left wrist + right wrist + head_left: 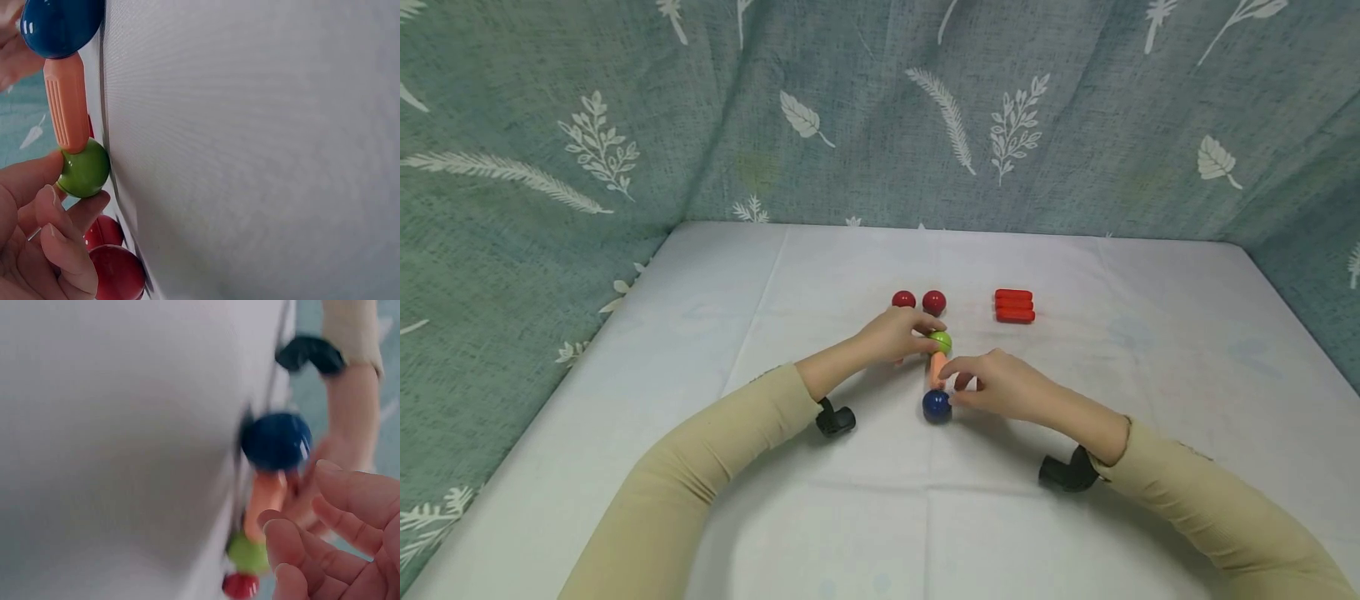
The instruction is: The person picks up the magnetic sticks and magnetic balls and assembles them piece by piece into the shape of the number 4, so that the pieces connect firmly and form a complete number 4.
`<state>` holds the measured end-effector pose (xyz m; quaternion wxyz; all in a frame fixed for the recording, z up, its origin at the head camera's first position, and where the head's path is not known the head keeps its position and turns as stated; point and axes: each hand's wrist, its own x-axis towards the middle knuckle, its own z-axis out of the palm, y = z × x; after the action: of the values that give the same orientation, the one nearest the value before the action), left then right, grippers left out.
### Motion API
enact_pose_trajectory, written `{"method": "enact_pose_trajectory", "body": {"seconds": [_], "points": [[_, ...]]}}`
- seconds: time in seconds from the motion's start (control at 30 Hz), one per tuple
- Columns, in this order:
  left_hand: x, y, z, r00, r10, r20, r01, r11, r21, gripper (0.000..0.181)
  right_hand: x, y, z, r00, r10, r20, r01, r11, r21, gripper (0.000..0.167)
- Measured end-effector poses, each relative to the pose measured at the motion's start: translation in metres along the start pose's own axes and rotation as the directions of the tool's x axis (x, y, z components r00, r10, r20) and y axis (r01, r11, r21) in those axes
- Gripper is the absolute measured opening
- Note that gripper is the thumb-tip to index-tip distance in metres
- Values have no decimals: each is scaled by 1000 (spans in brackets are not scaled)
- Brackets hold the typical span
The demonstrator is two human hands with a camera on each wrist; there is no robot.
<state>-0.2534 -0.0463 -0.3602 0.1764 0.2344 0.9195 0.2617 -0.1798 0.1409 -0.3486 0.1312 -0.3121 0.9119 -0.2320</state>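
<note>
Fingers of left hand (897, 332) pinch green ball (942, 342), thumb on near side, others beyond it. Green ball sits at far end of orange stick (937, 371); blue ball (936, 407) at near end. Stick's long axis runs near to far, roughly in line with both balls. Key relation: blue ball lies just left of right hand (1002, 387) fingertips, which come in from the right side; right hand is the nearer one to blue ball, left hand the one at green. Right-hand fingers are bent, thumb and index apart with a gap, pinching nothing. Red sticks (1015, 306), three side by side, lie far right on the table (865, 533), long axes left to right.

Hard to make out: pinkish sliver (898, 362) under left hand, can't tell what it is; left of two red balls (935, 302) is partly covered by left hand; green ball partly behind left fingers; stick ends' fit into balls not clear. Whether right thumb touches blue ball: can't tell, right wrist view is blurred there.
</note>
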Motion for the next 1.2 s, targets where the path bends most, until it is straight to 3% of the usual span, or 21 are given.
{"method": "enact_pose_trajectory", "body": {"seconds": [0.13,0.27,0.4,0.57,0.93,1.2], "points": [[1,0,0,1000,-15,-12,15,1000,7,39,3,19,-21,995,60,-82,-58,998,27,33],[0,-1,-1,999,-50,-1,50,998,-30,39,5,44,-39,977,153,-146,-147,988,48,32],[-1,-1,-1,998,-66,17,67,996,-64,39,6,67,-50,962,216,-166,-209,976,63,29],[-2,-1,-2,997,-72,19,73,995,-68,39,11,86,-57,956,234,-176,-231,972,37,29],[-2,4,-3,998,-58,10,58,997,-55,38,23,101,-57,939,315,-136,-321,947,-29,28],[-3,3,-1,998,-66,3,66,996,-57,37,25,100,-56,944,309,-112,-319,944,-88,26]]}}
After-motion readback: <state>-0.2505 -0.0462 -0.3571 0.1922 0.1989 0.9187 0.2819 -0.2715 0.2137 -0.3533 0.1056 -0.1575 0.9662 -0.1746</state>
